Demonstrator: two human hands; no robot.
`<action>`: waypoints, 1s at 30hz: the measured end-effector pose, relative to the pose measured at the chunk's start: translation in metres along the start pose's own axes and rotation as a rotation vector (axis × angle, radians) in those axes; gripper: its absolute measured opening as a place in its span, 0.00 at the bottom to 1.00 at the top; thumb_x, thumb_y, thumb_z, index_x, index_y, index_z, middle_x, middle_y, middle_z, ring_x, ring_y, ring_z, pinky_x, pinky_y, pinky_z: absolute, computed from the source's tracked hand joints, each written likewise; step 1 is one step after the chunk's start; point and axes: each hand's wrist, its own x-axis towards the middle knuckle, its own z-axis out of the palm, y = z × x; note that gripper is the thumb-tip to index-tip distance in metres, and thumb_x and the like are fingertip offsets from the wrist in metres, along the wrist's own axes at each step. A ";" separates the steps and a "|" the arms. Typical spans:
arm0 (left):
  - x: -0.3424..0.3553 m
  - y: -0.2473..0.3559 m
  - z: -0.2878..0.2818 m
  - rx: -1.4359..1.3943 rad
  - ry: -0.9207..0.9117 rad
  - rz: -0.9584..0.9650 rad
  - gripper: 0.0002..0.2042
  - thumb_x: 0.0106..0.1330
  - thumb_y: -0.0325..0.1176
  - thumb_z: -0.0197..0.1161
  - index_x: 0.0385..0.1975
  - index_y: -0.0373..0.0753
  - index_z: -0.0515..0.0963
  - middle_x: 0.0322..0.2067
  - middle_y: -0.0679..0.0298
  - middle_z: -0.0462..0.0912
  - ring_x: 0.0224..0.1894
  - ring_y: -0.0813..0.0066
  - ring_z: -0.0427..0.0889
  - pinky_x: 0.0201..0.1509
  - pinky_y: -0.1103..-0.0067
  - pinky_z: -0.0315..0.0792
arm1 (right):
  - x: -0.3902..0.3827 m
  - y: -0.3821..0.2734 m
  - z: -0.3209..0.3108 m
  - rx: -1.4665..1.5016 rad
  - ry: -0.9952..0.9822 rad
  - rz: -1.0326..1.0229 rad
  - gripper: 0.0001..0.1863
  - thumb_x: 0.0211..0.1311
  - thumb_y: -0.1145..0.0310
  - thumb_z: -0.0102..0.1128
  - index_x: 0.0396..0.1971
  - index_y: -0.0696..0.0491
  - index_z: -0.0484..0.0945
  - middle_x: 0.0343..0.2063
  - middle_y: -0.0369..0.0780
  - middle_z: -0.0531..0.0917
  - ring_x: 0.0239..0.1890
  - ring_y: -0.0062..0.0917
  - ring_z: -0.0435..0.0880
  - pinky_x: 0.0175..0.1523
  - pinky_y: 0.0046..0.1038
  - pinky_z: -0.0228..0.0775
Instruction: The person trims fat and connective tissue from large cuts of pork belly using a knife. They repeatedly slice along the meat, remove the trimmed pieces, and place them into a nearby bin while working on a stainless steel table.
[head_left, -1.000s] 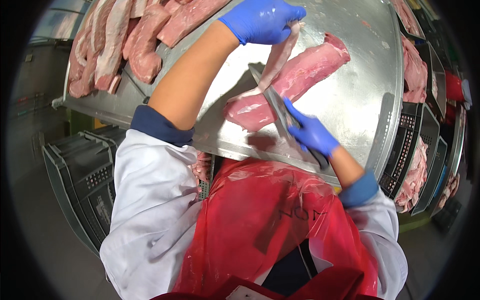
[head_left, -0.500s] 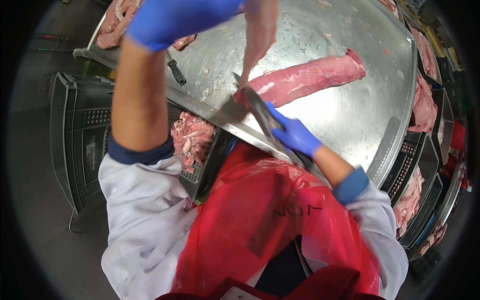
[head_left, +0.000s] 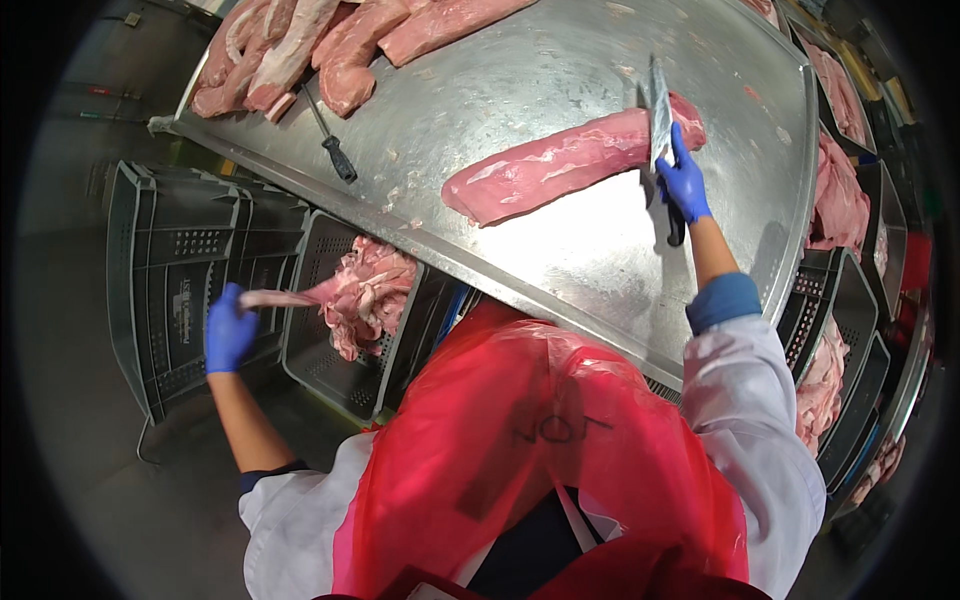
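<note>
My left hand (head_left: 230, 332), in a blue glove, is out at the left, closed on one end of a long strip of meat trimming (head_left: 278, 298). The strip's other end reaches the heap of pink trimmings (head_left: 368, 300) in a grey crate below the table edge. In my right hand (head_left: 686, 188), also blue-gloved, is a long knife (head_left: 659, 105) with a dark handle. Its blade points away from me and lies across the right end of a pork loin (head_left: 560, 165). Whether the edge touches the meat I cannot tell. The loin lies slantwise on the steel table.
Several more pieces of meat (head_left: 350, 55) lie at the table's far left, beside a sharpening steel (head_left: 338, 158) with a dark handle. A raised rim (head_left: 450, 258) borders the steel table. Grey crates (head_left: 185, 235) stand at the left; meat-filled crates (head_left: 832, 320) line the right.
My left hand has swung down and left from above the table to the crate with the strip. My right hand has carried the knife from the loin's left end to its right end.
</note>
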 end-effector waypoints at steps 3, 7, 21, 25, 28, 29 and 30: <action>0.012 -0.006 0.076 0.207 -0.014 0.077 0.28 0.57 0.36 0.67 0.57 0.33 0.71 0.55 0.43 0.76 0.57 0.41 0.76 0.61 0.58 0.71 | 0.028 0.009 0.001 0.156 0.088 0.044 0.41 0.65 0.69 0.58 0.77 0.36 0.53 0.28 0.39 0.83 0.21 0.19 0.79 0.26 0.25 0.73; 0.045 0.062 0.113 -0.037 -0.002 0.407 0.25 0.58 0.33 0.65 0.55 0.34 0.72 0.50 0.46 0.79 0.54 0.45 0.78 0.59 0.61 0.72 | 0.010 -0.012 0.028 0.218 0.107 -0.002 0.40 0.68 0.71 0.58 0.77 0.35 0.54 0.28 0.38 0.83 0.21 0.17 0.78 0.25 0.24 0.72; 0.128 0.173 0.140 -0.131 -0.104 0.784 0.22 0.58 0.32 0.65 0.52 0.31 0.72 0.46 0.45 0.79 0.51 0.43 0.78 0.56 0.60 0.73 | -0.044 -0.021 0.036 0.251 0.037 0.207 0.40 0.68 0.76 0.52 0.76 0.31 0.54 0.24 0.36 0.79 0.21 0.16 0.76 0.26 0.24 0.74; 0.146 0.222 0.168 -0.327 -0.079 0.836 0.26 0.57 0.34 0.67 0.54 0.32 0.70 0.47 0.44 0.76 0.51 0.43 0.76 0.57 0.60 0.72 | -0.103 -0.003 0.060 0.236 0.075 0.189 0.40 0.69 0.75 0.53 0.77 0.33 0.52 0.25 0.35 0.79 0.21 0.15 0.76 0.26 0.23 0.74; 0.172 0.269 0.202 -0.517 -0.110 0.837 0.29 0.54 0.37 0.70 0.54 0.32 0.69 0.48 0.45 0.74 0.52 0.45 0.75 0.58 0.61 0.71 | -0.048 -0.028 0.049 0.303 0.084 0.249 0.38 0.71 0.72 0.52 0.76 0.30 0.52 0.22 0.34 0.77 0.19 0.16 0.75 0.24 0.25 0.73; 0.176 0.280 0.209 -0.587 -0.139 0.824 0.30 0.53 0.38 0.71 0.54 0.33 0.69 0.49 0.45 0.74 0.53 0.46 0.75 0.59 0.62 0.71 | -0.038 -0.034 0.049 0.303 0.089 0.244 0.38 0.71 0.72 0.52 0.77 0.30 0.51 0.22 0.34 0.77 0.19 0.17 0.75 0.24 0.25 0.74; 0.176 0.287 0.214 -0.574 -0.191 0.832 0.31 0.53 0.39 0.72 0.55 0.33 0.69 0.49 0.46 0.74 0.53 0.47 0.75 0.60 0.63 0.71 | -0.035 -0.038 0.050 0.303 0.093 0.239 0.38 0.72 0.71 0.51 0.77 0.30 0.51 0.22 0.35 0.77 0.19 0.17 0.75 0.25 0.25 0.74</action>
